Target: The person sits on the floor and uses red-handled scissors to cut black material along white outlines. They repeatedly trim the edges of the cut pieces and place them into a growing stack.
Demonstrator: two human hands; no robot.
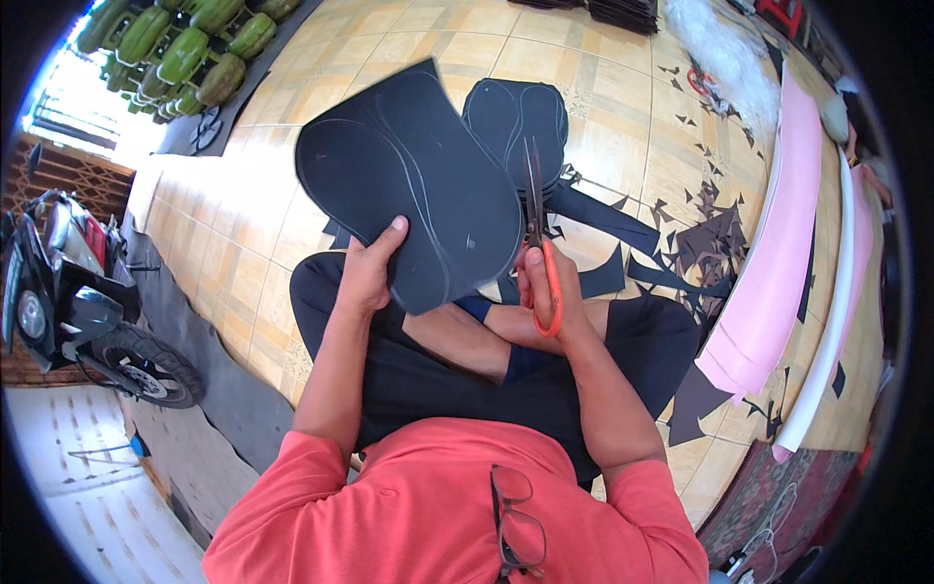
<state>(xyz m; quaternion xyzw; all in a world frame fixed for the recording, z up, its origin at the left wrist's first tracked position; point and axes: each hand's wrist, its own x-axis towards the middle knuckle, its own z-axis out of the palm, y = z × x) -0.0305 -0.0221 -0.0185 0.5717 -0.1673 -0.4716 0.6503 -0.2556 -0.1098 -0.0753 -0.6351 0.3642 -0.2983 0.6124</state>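
Observation:
My left hand (pixel 375 265) grips a black sheet (pixel 389 165) by its lower edge, thumb on top. Pale curved outlines shaped like shoe soles are drawn on the sheet, and its edge is partly cut round. In my right hand (pixel 547 277) is a pair of scissors (pixel 553 292) with orange handles. Their blades point away from me, slightly parted, beside the sheet's right edge. Beyond the sheet, on the floor, lies a stack of black pieces (pixel 530 112) with similar outlines, partly hidden by the sheet.
Black offcuts (pixel 715 243) litter the tiled floor at the right, near pink sheets (pixel 769 253) and a white roll (pixel 827 311). Clear plastic wrap (pixel 730 58) lies at the far right. Green gas cylinders (pixel 185 54) and a motorcycle (pixel 88 302) stand at the left. Glasses (pixel 519 521) hang on my shirt.

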